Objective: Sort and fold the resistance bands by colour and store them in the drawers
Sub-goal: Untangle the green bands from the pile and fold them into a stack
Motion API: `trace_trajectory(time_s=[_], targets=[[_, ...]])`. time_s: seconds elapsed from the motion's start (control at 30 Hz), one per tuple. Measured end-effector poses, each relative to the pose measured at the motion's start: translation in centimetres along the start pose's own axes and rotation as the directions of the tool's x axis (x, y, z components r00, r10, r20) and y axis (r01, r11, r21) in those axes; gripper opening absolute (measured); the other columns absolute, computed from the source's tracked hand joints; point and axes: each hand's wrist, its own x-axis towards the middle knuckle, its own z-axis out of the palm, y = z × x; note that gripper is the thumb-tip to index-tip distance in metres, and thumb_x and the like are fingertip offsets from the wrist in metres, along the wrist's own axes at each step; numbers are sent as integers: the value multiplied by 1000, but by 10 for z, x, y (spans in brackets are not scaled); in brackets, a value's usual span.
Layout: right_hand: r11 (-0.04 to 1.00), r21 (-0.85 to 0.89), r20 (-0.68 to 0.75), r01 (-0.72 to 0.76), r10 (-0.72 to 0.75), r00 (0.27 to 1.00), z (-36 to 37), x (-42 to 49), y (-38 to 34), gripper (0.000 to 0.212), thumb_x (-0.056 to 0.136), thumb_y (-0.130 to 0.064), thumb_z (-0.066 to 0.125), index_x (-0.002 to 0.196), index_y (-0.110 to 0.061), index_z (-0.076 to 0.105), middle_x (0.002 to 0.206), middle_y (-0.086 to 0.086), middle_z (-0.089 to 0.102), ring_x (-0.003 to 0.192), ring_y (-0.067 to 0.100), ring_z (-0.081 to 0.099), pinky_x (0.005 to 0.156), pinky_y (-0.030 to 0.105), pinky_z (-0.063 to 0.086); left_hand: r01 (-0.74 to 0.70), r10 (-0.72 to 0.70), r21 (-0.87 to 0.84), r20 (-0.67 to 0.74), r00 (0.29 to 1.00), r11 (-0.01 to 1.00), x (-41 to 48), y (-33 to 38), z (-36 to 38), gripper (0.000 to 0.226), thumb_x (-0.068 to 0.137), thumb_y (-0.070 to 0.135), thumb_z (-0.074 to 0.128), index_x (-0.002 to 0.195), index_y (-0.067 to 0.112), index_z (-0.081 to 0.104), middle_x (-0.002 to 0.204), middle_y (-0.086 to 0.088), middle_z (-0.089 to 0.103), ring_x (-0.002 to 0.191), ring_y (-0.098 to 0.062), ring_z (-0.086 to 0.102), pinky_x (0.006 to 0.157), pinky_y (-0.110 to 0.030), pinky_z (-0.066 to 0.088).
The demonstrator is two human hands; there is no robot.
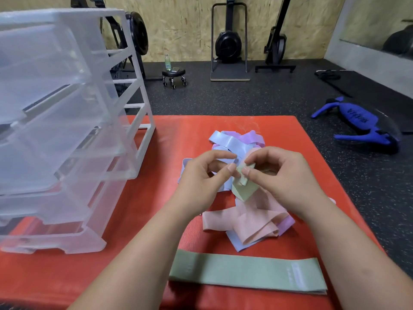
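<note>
Over the red mat (156, 220), my left hand (205, 177) and my right hand (274, 177) both pinch a small pale green band (242, 189), lifted above a loose pile of bands. The pile holds pink bands (252, 222), light blue bands (230, 142) and purple bands (248, 137), tangled together. A wide green fabric band (245, 272) lies flat on the mat near me, apart from the pile. A clear plastic drawer unit (67, 130) stands on the mat to the left, several of its drawers pulled out.
Beyond the mat is dark rubber gym floor (245, 97). A blue bag (362, 124) lies at the right. Exercise machines (229, 41) and a small wheeled stool (174, 76) with a bottle stand by the wooden back wall.
</note>
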Motion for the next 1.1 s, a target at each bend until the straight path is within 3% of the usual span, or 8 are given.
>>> trace_trajectory(time_s=[0.2, 0.3, 0.43, 0.57, 0.7, 0.8, 0.93, 1.1], targets=[[973, 226, 79, 56, -75, 994, -4, 1, -10, 38, 89, 20, 61, 109, -12, 63, 96, 14, 70, 89, 24, 70, 90, 42, 60, -117, 113, 112, 41, 993, 987, 2, 4, -3, 27, 97, 23, 77, 123, 30, 74, 112, 15, 76, 103, -9, 67, 86, -27, 52], [973, 231, 67, 16, -32, 997, 0, -1, -9, 32, 92, 13, 64, 114, -9, 62, 98, 11, 69, 90, 19, 70, 88, 37, 58, -65, 64, 39, 35, 997, 997, 2, 2, 1, 27, 92, 17, 82, 117, 23, 76, 102, 9, 78, 86, -6, 68, 77, -21, 51], [979, 195, 109, -67, 47, 993, 4, -4, -8, 31, 87, 0, 79, 111, -11, 64, 104, 18, 72, 90, 28, 75, 82, 35, 61, -12, 12, 7, 89, 996, 1000, 1, -5, 7, 42, 88, 9, 84, 122, 30, 71, 98, -2, 76, 77, -14, 67, 79, -42, 61], [989, 147, 68, 4, -14, 998, -3, -3, -12, 26, 87, 6, 76, 104, -12, 68, 101, 13, 74, 96, 25, 72, 87, 41, 59, -48, 37, 68, 147, 988, 997, 0, 0, 1, 38, 92, 16, 82, 127, 27, 71, 99, 3, 76, 88, -19, 71, 85, -44, 61], [924, 374, 67, 75, -108, 992, -17, -6, -36, 23, 85, 6, 74, 100, -9, 65, 99, 14, 72, 95, 22, 70, 84, 32, 60, -233, 216, 130, 135, 967, 964, 0, 22, -7, 19, 96, 24, 78, 114, 23, 72, 123, 10, 68, 120, -11, 64, 93, -26, 50], [889, 450, 71, 90, -136, 988, -22, -8, -41, 23, 83, 3, 73, 98, -10, 64, 98, 11, 72, 97, 25, 69, 87, 34, 60, -226, 222, 5, 167, 961, 974, -3, 29, -3, 17, 96, 13, 77, 107, 12, 64, 113, 9, 70, 109, -9, 66, 94, -29, 49], [969, 238, -4, 62, -63, 998, -20, -8, -25, 21, 88, 9, 73, 102, -4, 66, 98, 10, 73, 92, 18, 70, 82, 30, 57, -121, 111, 45, 183, 977, 992, -5, 17, 1, 24, 96, 14, 78, 114, 19, 63, 96, -1, 75, 93, -11, 70, 89, -31, 54], [999, 20, 69, -31, 29, 997, -15, -13, -13, 39, 85, -3, 83, 117, -22, 71, 100, 6, 77, 93, 30, 74, 86, 47, 60, -185, 179, 246, 48, 983, 952, -6, 12, -6, 26, 89, 25, 85, 109, 31, 69, 98, 11, 74, 102, -7, 68, 89, -20, 46]])
